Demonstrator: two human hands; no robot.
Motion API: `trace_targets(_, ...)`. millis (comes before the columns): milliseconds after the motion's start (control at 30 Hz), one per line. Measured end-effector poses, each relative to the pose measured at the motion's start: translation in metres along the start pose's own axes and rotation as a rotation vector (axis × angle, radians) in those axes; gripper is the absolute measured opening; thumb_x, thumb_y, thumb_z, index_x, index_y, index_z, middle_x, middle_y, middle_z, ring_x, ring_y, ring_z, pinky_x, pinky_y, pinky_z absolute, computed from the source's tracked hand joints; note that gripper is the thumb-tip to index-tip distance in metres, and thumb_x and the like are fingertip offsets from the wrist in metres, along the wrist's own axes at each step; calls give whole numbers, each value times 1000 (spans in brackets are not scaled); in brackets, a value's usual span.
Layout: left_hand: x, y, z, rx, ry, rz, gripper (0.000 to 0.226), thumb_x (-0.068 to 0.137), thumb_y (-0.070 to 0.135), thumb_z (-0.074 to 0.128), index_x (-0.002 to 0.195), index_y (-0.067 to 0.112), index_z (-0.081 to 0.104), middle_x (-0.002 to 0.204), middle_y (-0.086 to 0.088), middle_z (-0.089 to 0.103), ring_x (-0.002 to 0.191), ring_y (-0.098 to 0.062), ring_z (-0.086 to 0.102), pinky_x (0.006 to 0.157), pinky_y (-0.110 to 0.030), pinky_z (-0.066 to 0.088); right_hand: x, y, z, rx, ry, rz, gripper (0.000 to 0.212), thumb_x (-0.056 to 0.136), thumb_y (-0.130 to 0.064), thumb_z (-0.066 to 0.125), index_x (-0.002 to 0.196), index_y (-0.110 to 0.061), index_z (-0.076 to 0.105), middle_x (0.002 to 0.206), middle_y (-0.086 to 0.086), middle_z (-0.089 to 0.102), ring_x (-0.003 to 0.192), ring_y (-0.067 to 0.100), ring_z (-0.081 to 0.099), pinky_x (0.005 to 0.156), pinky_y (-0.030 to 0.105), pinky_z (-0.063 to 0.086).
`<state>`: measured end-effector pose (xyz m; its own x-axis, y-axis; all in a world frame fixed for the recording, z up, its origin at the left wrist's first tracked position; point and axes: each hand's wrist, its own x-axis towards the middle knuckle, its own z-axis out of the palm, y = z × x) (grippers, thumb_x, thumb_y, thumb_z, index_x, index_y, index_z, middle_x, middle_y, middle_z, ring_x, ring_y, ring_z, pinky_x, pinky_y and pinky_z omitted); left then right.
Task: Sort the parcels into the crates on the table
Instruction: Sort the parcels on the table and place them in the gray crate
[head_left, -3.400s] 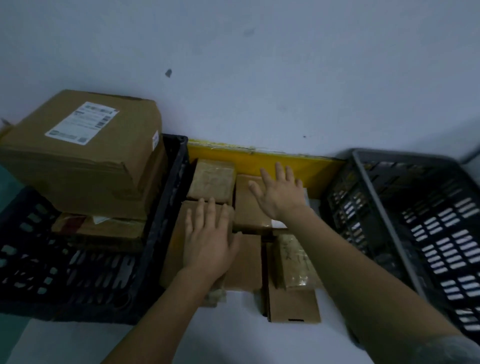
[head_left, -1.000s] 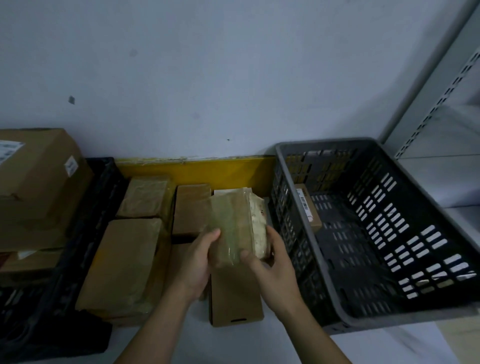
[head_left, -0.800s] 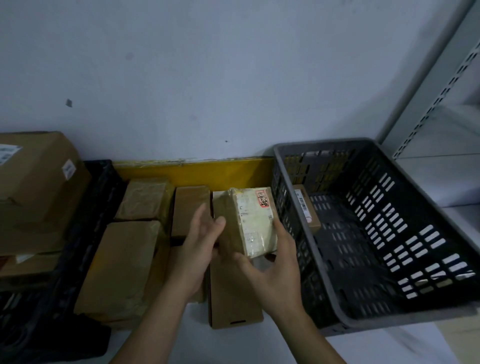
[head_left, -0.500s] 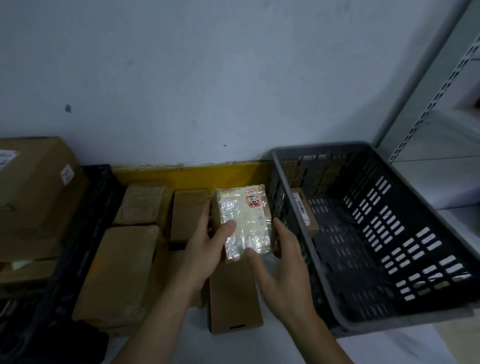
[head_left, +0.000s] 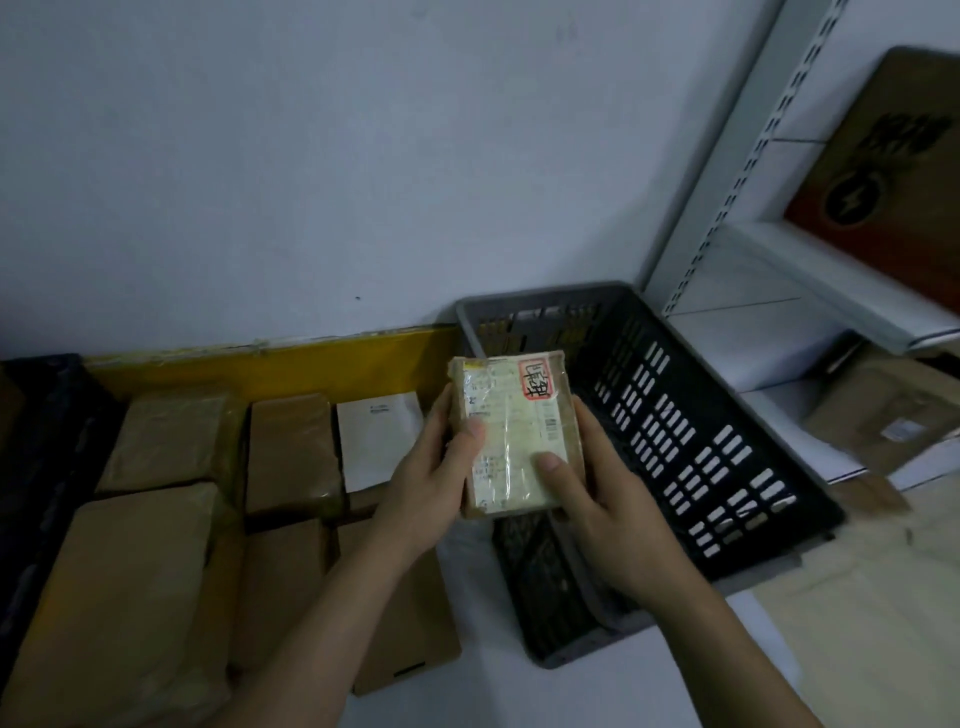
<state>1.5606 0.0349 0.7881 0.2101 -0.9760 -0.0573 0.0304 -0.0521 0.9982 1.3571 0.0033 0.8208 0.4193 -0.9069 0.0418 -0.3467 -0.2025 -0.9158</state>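
I hold a small taped parcel (head_left: 511, 431) with a pale label and a red sticker, label side up, above the left rim of the grey crate (head_left: 670, 447). My left hand (head_left: 426, 483) grips its left edge with the thumb on the label. My right hand (head_left: 597, 499) grips its right edge and underside. Several brown parcels (head_left: 291, 452) lie on the table to the left, between the two crates. Only a dark edge of the black crate (head_left: 47, 415) shows at the far left.
A white-labelled flat parcel (head_left: 376, 441) lies among the brown ones. A yellow strip (head_left: 270, 364) runs along the wall. White metal shelving (head_left: 779, 270) stands at the right with a brown box (head_left: 883, 421) and a leaning cardboard panel (head_left: 893, 156).
Both hands have carried the taped parcel to the right and turned its label face up, bringing it over the grey crate's left rim. The view has swung right.
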Motion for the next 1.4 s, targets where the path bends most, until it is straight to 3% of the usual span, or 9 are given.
trace_targets(133,16,15,27,209,53,35,48,101,67,24,138,54,50,133,40,47,118,31,41,100,-1,32,9,12,-44,-61,78,25,78,100,-60,52,170,-44,20,136,-24,68,117,-2,70,99,36,61)
trace_targets(233,38,3,41,544,80,103,59,108,64,30,157,34,41,151,18,44,139,0,39,108,-23,32,31,28,-82,-133,117,62,73,105,-56,48,170,-46,15,129,-27,66,108,-2,72,92,32,60)
trace_targets(333,62,-18,54,829,77,49,78,103,77,27,167,34,21,174,4,23,159,-22,23,126,-48,31,66,57,-114,-203,127,97,70,111,-51,47,171,-42,12,127,-24,63,104,0,67,84,26,53)
trace_targets(400,74,-29,68,959,65,-30,85,103,77,28,171,30,6,179,0,3,164,-26,4,132,-52,14,92,78,-131,-265,93,125,69,113,-49,44,172,-40,7,128,-15,58,93,-6,59,74,19,45)
trace_targets(500,90,-38,86,1082,75,-82,92,102,77,30,171,26,-4,179,-6,-10,164,-30,-8,133,-50,5,129,111,-147,-320,4,149,68,114,-50,40,171,-46,3,127,-8,55,88,2,57,74,26,47)
trace_targets(733,118,-51,114,1225,206,-231,96,102,70,42,170,21,-5,177,-13,-16,163,-37,-4,133,-52,11,204,195,-149,-289,-116,151,55,116,-45,38,165,-59,19,148,6,63,114,27,65,86,33,48)
trace_targets(967,143,-38,112,1350,339,-209,76,99,64,51,156,17,35,161,-20,27,144,-41,32,113,-51,42,259,254,-110,-304,-127,213,54,117,-41,36,170,-42,24,146,20,62,119,40,65,82,31,43)
trace_targets(1167,150,-51,110,1436,258,-239,108,95,83,36,169,19,-9,176,-16,-18,162,-38,-11,130,-54,15,298,294,-67,-282,-160,274,53,116,-47,37,168,-48,26,146,20,60,122,39,64,103,41,52)
trace_targets(1400,150,-53,113,1489,297,-216,113,92,90,26,169,15,-9,176,-20,-15,163,-38,-11,132,-55,10,318,317,-47,-263,-203,327,57,116,-43,40,169,-48,21,154,21,55,129,41,60,108,41,48)
